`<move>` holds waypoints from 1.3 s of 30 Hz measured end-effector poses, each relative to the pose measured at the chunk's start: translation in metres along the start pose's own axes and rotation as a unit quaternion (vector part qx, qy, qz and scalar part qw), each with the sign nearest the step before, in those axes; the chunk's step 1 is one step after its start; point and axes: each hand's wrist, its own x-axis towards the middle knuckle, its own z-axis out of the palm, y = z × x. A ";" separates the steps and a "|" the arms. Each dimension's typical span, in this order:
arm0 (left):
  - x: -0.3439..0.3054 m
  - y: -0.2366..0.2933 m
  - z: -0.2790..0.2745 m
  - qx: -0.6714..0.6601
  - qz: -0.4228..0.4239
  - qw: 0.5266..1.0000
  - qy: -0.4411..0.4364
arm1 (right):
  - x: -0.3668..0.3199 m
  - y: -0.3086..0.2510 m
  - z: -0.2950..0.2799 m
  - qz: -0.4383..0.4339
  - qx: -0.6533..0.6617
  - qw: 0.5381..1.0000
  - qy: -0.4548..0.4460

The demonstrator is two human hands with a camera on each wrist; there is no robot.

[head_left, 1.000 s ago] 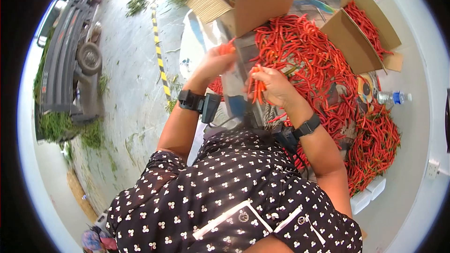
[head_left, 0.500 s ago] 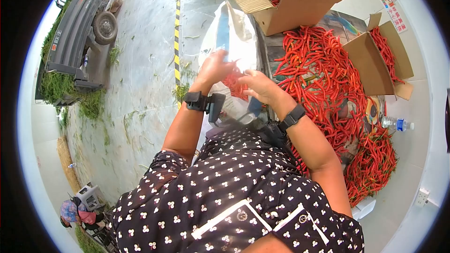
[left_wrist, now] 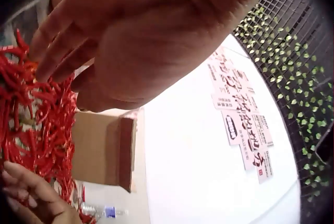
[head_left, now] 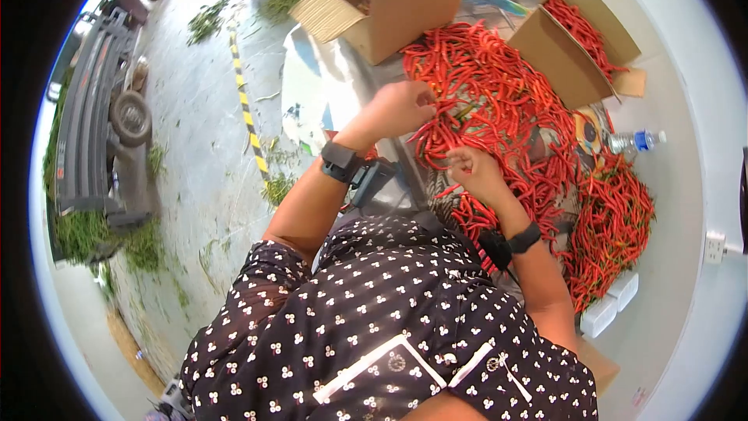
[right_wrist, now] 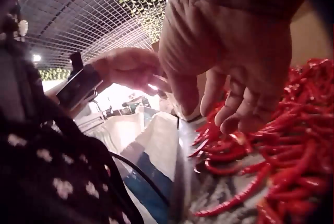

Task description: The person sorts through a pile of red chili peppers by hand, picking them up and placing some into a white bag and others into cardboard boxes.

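Red chilies (head_left: 499, 93) lie in a broad heap on a table beside the person. The left hand (head_left: 399, 113) is over the heap's near-left edge, its fingers (left_wrist: 57, 52) loosely bent and reaching toward chilies in the left wrist view; nothing is visibly held. Closer to the body, the right hand (head_left: 477, 175) hovers at the heap's edge. In the right wrist view its bent fingers (right_wrist: 240, 104) are just above loose chilies (right_wrist: 235, 153), with none seen in its grasp. A white bag (head_left: 312, 82) hangs left of the table edge.
An open cardboard box (head_left: 413, 12) stands at the table's far end; another box (head_left: 557, 54) holding chilies is on the right. A plastic bottle (head_left: 629, 142) and a second chili pile (head_left: 612, 226) are nearby. A truck (head_left: 93, 117) is far left.
Both hands went from holding chilies to being over the bag with fingers spread, then moved right to the heap's edge. The camera view swung as well.
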 end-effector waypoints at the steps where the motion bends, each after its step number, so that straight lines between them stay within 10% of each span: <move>1: 0.010 0.003 0.012 0.005 0.024 1.000 -0.013 | -0.016 0.002 -0.005 -0.042 -0.094 0.994 0.020; 6: 0.042 -0.034 0.071 0.166 0.058 0.984 -0.020 | -0.074 0.009 -0.007 -0.097 -0.372 0.919 0.089; 12: 0.027 0.009 0.064 0.206 -0.022 0.965 -0.159 | -0.094 0.056 -0.002 -0.049 -0.401 0.909 0.105; 17: 0.067 -0.035 0.122 -0.100 -0.015 0.941 -0.323 | -0.079 0.089 -0.032 -0.027 -0.431 0.877 0.213; 23: 0.067 0.028 0.118 -0.470 -0.024 0.837 -0.278 | -0.084 0.097 -0.080 0.005 -0.355 0.870 0.343; 28: 0.076 0.010 0.100 -0.203 0.065 0.939 -0.270 | -0.116 0.085 -0.084 -0.048 -0.308 0.843 0.438; 30: 0.061 -0.002 0.090 -0.105 0.100 0.907 -0.396 | -0.139 0.082 -0.070 0.025 -0.119 0.970 0.211; 34: 0.025 0.005 0.099 -0.014 -0.007 0.832 -0.555 | -0.169 0.115 -0.010 0.019 -0.037 0.995 -0.093; 39: 0.017 -0.006 0.153 0.063 -0.039 0.703 -0.708 | -0.161 0.136 0.009 0.100 0.031 0.991 -0.085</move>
